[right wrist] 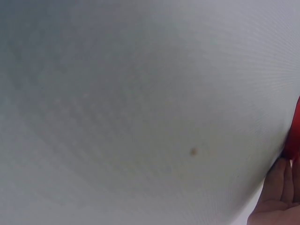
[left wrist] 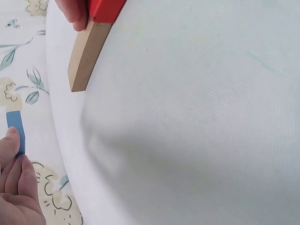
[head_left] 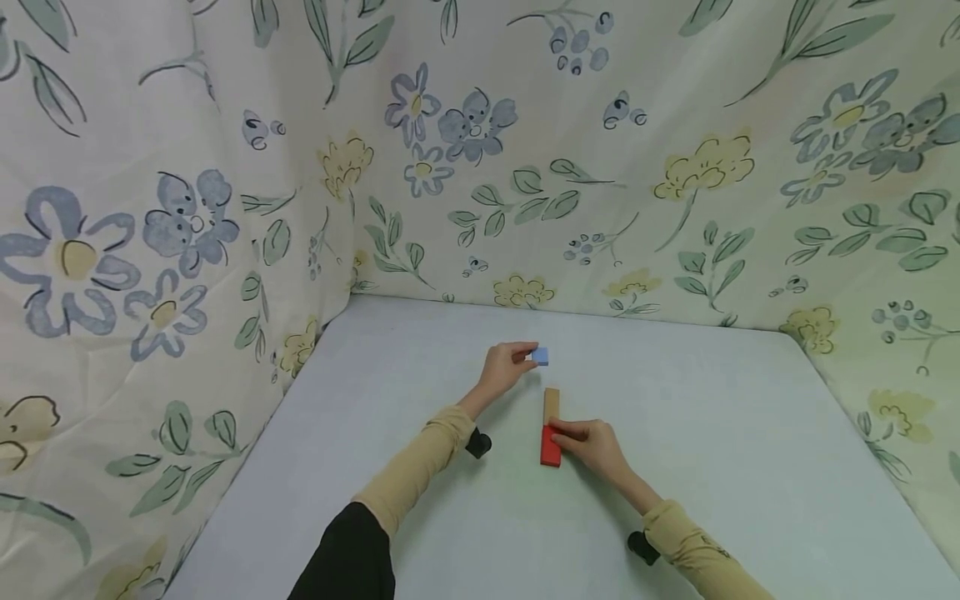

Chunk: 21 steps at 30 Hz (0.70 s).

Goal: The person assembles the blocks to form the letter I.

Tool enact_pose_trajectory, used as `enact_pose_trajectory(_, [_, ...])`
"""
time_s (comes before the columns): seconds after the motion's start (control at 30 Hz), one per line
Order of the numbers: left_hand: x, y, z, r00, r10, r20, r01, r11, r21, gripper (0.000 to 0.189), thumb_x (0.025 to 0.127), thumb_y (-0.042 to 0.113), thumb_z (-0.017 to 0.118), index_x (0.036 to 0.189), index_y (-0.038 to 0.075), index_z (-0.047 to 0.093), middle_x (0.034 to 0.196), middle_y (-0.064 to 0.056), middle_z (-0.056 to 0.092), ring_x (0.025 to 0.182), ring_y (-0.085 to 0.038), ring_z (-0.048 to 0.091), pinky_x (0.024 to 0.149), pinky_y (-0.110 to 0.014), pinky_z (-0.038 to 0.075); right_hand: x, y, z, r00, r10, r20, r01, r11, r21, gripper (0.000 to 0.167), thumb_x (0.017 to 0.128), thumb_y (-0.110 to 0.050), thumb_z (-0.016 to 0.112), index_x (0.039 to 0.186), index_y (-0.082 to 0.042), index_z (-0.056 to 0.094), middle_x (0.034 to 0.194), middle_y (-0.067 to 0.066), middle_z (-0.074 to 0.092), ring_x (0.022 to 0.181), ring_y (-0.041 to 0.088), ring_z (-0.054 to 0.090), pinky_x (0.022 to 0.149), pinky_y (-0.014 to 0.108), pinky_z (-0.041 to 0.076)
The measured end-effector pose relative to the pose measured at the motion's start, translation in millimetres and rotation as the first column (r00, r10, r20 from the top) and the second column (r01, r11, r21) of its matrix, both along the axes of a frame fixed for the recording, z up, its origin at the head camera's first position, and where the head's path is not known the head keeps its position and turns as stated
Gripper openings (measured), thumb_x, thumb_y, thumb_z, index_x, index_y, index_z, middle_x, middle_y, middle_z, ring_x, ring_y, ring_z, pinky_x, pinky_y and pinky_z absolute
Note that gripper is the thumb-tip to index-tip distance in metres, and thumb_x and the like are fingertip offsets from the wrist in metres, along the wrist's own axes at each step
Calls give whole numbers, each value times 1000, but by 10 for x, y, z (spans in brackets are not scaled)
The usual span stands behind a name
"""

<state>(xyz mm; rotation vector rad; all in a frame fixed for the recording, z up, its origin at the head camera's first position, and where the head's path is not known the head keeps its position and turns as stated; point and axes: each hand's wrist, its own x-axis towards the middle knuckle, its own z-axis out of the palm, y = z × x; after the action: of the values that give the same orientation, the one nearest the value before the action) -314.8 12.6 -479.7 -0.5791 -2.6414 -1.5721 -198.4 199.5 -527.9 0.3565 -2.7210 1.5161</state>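
Observation:
My left hand [head_left: 504, 371] pinches a small blue block [head_left: 540, 357] between thumb and fingers, beyond the far end of a row of two blocks. In the left wrist view the blue block [left wrist: 16, 131] stands up from the fingertips, above the table. A plain wooden block [head_left: 551, 403] and a red block [head_left: 551, 447] lie end to end, pointing away from me. My right hand [head_left: 596, 448] holds the red block from the right side, near where it meets the wooden one. Only part of the red block [right wrist: 293, 136] shows at the right wrist view's edge, with the fingertips against it.
The blocks lie on a white-covered table [head_left: 712, 417]. A floral curtain [head_left: 480, 233] hangs along the back and both sides. Dark wrist cameras sit below the left wrist [head_left: 477, 443] and right wrist [head_left: 642, 547].

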Motion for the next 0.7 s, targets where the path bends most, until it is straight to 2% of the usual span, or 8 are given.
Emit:
enact_pose_trajectory(0.2, [-74, 32, -44, 1000, 7, -16, -7, 1000, -10, 35, 86, 5, 68, 121, 4, 65, 123, -12, 65, 112, -22, 63, 91, -25, 53, -4, 3, -19, 1000, -5, -2, 5, 1000, 2, 32, 82, -14, 73, 113, -7, 70, 112, 10, 70, 108, 25, 65, 83, 16, 52])
enact_pose_trajectory(0.4, [-98, 49, -71, 1000, 1, -23, -2, 1000, -19, 35, 86, 3, 67, 121, 1, 64, 123, -13, 65, 111, -24, 64, 91, -29, 54, -14, 4, -39, 1000, -7, 6, 7, 1000, 17, 33, 82, -15, 73, 114, -9, 70, 113, 9, 69, 109, 24, 64, 86, 22, 54])
enact_pose_trajectory(0.7, [-153, 123, -154, 999, 18, -28, -20, 998, -63, 35, 86, 3, 67, 121, 3, 65, 122, -12, 65, 111, -22, 64, 91, -26, 53, -9, 13, -26, 1000, -8, 15, 7, 1000, 11, 32, 82, -15, 73, 114, -9, 70, 113, 9, 69, 109, 25, 64, 85, 17, 52])
